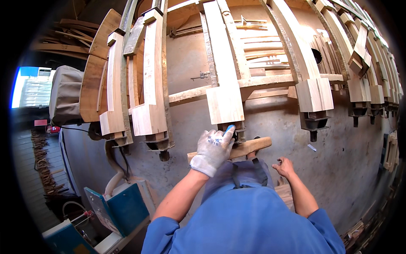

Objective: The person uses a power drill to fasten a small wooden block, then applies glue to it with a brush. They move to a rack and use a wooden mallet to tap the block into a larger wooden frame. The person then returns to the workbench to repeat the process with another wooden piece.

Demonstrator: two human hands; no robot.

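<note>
My left hand [213, 148], in a whitish work glove with blue at a fingertip, is at the near end of a metal bar clamp [239, 132]. Its fingers are closed, and what lies inside them is hidden. Just above it, a pale squared wooden post [226, 106] rests in that clamp, its thick block end toward me. A smooth brown wooden bar [253, 146] crosses behind the glove, in front of my waist. My right hand [284, 167], bare, hangs at my right side with thumb and fingers apart, holding nothing.
More wooden posts sit in clamps to the left [151, 118] and right [314, 95]. A wooden rail [190, 96] runs across beneath them. A blue-green machine cabinet [124, 209] with a hose stands at lower left. Boards [67, 38] are stacked at far left.
</note>
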